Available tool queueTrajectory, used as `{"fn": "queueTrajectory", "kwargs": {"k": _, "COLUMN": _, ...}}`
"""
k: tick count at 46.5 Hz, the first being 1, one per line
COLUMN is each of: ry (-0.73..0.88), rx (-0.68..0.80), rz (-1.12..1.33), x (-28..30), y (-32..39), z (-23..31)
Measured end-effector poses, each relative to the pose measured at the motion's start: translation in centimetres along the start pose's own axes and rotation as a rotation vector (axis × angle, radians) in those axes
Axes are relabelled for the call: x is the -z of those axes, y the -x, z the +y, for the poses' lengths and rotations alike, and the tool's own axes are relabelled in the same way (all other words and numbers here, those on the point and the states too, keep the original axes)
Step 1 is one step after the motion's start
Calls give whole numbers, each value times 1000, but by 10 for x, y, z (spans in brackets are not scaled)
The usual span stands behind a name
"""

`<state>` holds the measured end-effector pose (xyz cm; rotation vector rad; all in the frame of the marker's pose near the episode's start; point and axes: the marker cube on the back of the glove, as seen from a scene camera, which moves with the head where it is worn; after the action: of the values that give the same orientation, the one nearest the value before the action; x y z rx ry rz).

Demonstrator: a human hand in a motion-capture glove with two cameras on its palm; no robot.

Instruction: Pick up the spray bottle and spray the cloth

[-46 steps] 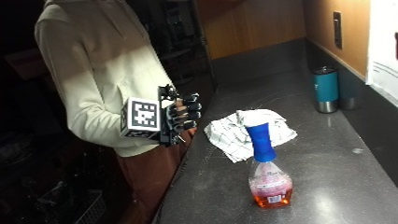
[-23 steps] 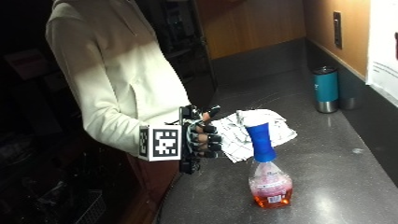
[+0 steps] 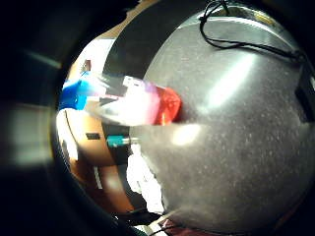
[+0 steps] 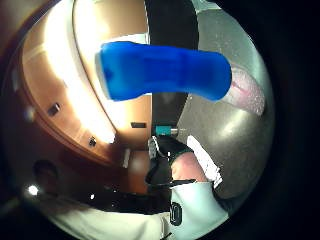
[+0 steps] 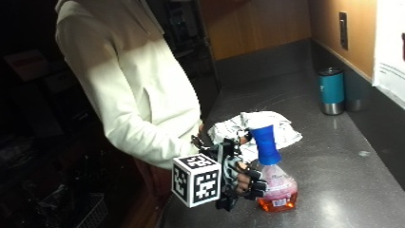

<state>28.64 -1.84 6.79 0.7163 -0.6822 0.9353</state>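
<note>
A spray bottle [image 5: 273, 183] stands upright on the dark counter [image 5: 354, 199]; it has a blue spray head [image 5: 265, 141] and a clear body with orange-pink liquid at the bottom. My gloved right hand [image 5: 244, 175] is right beside its body on the person's side, fingers spread and slightly bent toward it, not wrapped round it. A crumpled white cloth [image 5: 259, 124] lies just behind the bottle. The little finger side palm view shows the bottle [image 3: 147, 105] and cloth [image 3: 145, 182] on the counter. The blue spray head [image 4: 165, 70] fills much of the thumb side palm view.
A teal tumbler [image 5: 331, 90] stands near the back wall, with a darker cup [image 5: 354, 97] beside it. The counter's front edge runs just beneath my hand. A wall outlet [image 5: 342, 29] and a white sheet [image 5: 389, 47] are on the wall.
My hand has come down from the person's chest and forward along the counter's edge, arriving beside the bottle. Bottle and cloth have not moved. The outside view looks closer.
</note>
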Motion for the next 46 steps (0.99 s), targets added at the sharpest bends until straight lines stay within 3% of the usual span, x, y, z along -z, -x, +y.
{"fn": "queueTrajectory", "kwargs": {"k": 46, "ry": 77, "rx": -23, "rz": 36, "x": -61, "y": 26, "z": -93}}
